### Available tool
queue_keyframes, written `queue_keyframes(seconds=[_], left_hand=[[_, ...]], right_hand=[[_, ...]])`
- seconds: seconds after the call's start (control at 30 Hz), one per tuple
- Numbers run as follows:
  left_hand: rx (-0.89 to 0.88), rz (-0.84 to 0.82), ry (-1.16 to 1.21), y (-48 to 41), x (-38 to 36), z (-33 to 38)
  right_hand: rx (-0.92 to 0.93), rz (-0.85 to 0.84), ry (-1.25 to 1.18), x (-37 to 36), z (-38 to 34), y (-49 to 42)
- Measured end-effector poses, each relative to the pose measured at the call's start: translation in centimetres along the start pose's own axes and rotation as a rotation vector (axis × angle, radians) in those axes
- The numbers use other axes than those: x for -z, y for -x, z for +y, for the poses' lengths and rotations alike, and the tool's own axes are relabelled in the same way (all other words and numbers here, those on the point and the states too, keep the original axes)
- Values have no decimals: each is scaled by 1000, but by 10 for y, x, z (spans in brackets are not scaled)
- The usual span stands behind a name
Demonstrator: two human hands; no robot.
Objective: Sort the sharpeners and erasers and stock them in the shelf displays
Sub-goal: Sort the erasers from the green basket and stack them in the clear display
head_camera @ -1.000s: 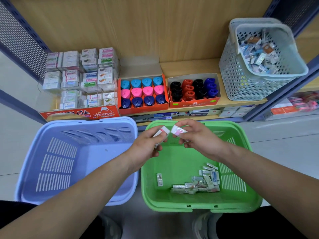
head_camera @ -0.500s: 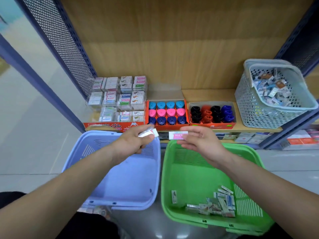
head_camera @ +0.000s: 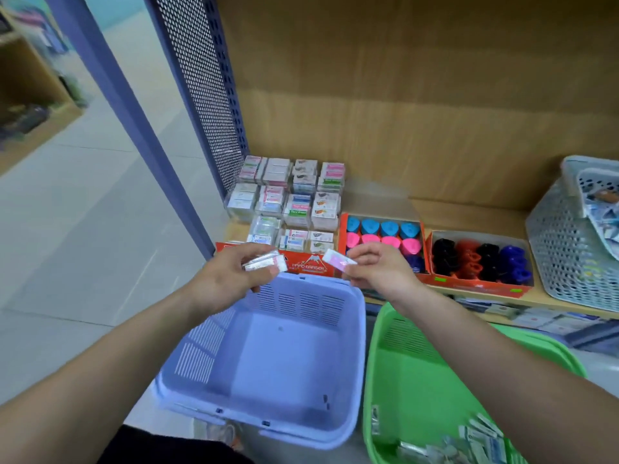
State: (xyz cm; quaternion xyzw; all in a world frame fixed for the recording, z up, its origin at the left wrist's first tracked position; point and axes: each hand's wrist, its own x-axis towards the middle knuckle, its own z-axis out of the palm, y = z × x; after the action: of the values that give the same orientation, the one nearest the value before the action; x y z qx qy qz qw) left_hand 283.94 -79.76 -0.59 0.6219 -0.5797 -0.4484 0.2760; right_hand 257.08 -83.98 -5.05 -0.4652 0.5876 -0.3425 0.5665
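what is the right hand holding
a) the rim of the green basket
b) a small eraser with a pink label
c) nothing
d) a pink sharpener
b: the right hand pinches a small white eraser with a pink label, in front of the shelf and above the far rim of the blue basket.

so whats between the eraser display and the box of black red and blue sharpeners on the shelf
In the head view, an orange box of light blue, pink and dark blue sharpeners sits between them, partly behind the right hand.
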Motion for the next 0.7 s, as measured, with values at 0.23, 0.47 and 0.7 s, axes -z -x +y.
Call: queue_keyframes(seconds=[0.23,0.47,0.7], left_hand=[[35,70,11,-20,30,-29],[30,145,-86,-32,45,-44],[45,163,-63,-46,44,-38]], right_hand=[[37,40,19,-42,2,-70],[133,133,73,-68,-15,-133],[249,182,426,-81,-33,-204]])
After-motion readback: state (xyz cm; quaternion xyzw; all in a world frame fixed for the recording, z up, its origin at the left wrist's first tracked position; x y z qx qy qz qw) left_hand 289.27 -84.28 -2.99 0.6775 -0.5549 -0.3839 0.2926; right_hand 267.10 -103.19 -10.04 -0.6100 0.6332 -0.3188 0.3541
